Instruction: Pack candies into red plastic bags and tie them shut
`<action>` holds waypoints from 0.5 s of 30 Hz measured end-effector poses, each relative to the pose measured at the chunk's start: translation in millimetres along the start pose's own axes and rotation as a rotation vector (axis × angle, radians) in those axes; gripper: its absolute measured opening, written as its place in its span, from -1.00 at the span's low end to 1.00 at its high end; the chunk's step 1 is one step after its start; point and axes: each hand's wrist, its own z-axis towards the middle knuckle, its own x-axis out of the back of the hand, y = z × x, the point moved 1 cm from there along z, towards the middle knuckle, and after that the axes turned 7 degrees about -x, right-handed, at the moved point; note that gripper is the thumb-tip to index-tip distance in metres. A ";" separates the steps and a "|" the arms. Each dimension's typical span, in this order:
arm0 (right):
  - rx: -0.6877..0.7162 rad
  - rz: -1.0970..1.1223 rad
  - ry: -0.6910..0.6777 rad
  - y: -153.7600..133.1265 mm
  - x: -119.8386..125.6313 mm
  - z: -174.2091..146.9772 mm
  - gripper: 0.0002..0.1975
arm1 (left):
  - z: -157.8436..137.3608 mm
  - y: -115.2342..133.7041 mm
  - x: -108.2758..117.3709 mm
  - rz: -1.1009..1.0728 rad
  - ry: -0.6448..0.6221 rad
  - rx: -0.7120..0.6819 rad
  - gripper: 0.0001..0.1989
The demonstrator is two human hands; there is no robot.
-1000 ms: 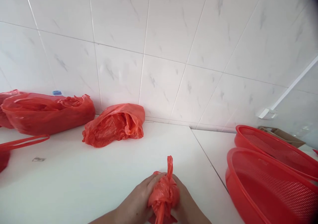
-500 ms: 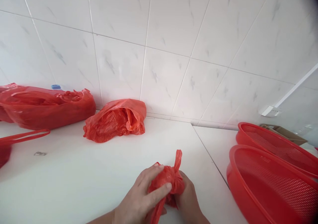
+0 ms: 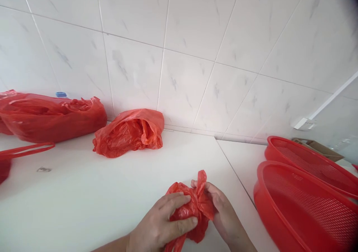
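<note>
Bright, diffuse light; wall (image 3: 137,69) beyond held bag (image 3: 200,211) showed faint glare; 1 corner, far upper-right of bag, was dark.

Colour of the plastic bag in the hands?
The plastic bag is red; it shows best in the head view.

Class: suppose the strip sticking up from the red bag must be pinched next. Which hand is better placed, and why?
Probably the right hand: its fingers reach behind the strip, while the left hand spreads over the red bag, lower down.
</note>
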 end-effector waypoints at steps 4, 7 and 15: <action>-0.044 -0.028 0.203 6.9 2.9 2.2 -0.76 | -3.5 6.9 -2.9 0.161 0.041 -0.106 -0.74; -0.034 -0.110 0.301 8.0 6.5 4.5 -0.72 | -5.1 13.3 0.0 0.117 -0.009 -0.097 -0.85; -0.053 -0.144 0.422 17.0 28.3 13.1 -0.66 | 1.3 22.4 7.6 0.036 -0.093 -0.040 -0.88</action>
